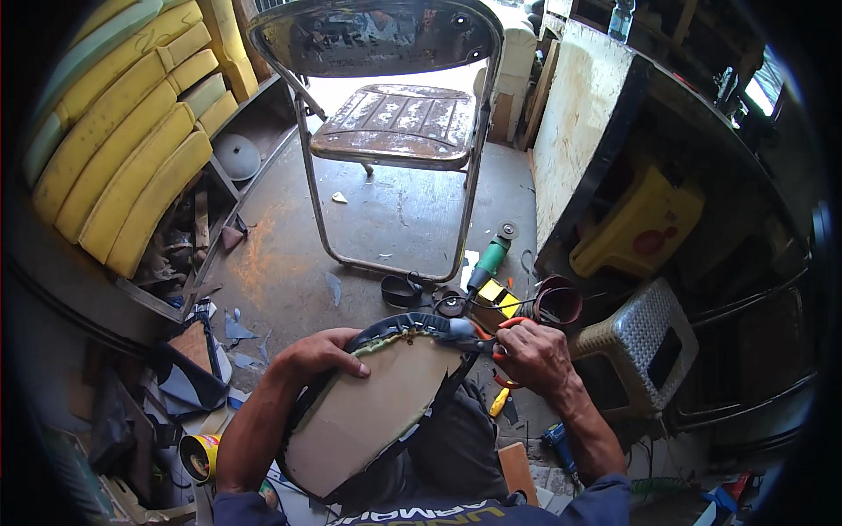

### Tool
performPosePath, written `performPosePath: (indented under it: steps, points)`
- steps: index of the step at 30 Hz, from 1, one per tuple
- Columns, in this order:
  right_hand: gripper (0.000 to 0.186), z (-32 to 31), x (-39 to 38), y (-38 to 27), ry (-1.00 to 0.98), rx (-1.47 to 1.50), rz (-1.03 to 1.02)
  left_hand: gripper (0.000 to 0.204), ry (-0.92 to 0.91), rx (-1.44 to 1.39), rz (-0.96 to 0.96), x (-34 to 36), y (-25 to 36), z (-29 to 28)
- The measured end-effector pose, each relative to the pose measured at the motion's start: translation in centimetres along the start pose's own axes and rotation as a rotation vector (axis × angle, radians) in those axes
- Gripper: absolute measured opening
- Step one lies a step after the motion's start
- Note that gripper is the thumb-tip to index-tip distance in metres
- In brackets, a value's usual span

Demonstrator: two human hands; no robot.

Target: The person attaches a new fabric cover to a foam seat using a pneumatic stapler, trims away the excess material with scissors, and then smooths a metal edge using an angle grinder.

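Across my lap, in the head view, lies a rounded seat panel (364, 416) with a flat tan board face turned up and a black cover wrapped about its rim. It slants away from me, its far end raised toward the floor (399, 197) ahead. My left hand (326, 355) pinches the rim on the left side: the thumb lies flat on the board, the other fingers go down over the black edge, their tips hidden. Beside that thumb a ragged strip of pale green foam (377, 344) shows between board and cover. My right hand (535, 358) has its fingers curled around the red-orange handles of a pair of dark-headed pliers (482, 344), whose nose meets the far right edge of the panel. Whether the nose has bitten into the cover or only rests there, I cannot tell.

I judge the step in hand to be work on the gathered black edge (395, 327) at the far end. The next move, as I read it, calls for a firm left pinch, so the panel cannot turn, and a measured squeeze on the right, lest the cover tear.

Beyond my right hand a green angle grinder (491, 263) lies on the floor, near a brown, worn metal folding chair (395, 123).
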State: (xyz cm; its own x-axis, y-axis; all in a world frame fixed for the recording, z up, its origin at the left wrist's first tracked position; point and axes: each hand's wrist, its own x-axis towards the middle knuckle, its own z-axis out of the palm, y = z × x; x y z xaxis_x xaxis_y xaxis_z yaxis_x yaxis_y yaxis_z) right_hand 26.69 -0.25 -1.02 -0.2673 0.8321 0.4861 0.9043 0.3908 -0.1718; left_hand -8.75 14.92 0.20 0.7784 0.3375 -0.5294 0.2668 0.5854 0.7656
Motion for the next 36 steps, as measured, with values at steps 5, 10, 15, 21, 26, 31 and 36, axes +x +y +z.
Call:
performPosePath:
  steps: [5, 10, 15, 21, 26, 31, 36]
  points:
    - [0.025, 4.0, -2.8, 0.6, 0.186, 0.251, 0.208, 0.060, 0.026, -0.025, 0.018, -0.4, -0.4, 0.3]
    - [0.039, 13.2, -14.5, 3.9, -0.051, -0.072, 0.691, 0.064, 0.064, 0.019, 0.072, -1.3, -0.1, 1.2]
    - [0.033, 13.5, -14.9, 3.7, -0.392, -0.078, 1.008, 0.068, 0.118, 0.056, 0.095, -2.5, -0.1, 1.7]
    - [0.023, 1.9, -0.7, -7.2, 0.167, 0.838, 0.893, 0.069, 0.192, 0.119, 0.154, -4.1, 0.5, 5.1]
    - [0.021, 2.9, 1.2, -9.5, 0.143, 0.875, 1.054, 0.067, 0.300, 0.214, 0.197, -5.7, -0.7, 9.5]
    - [0.020, 3.5, 1.0, -9.2, 0.160, 1.187, 1.182, 0.065, 0.364, 0.374, 0.265, -5.8, -1.6, 10.6]
    - [0.019, 4.2, 0.2, -8.9, 0.194, 1.397, 1.222, 0.064, 0.424, 0.393, 0.223, -6.3, -1.6, 11.3]
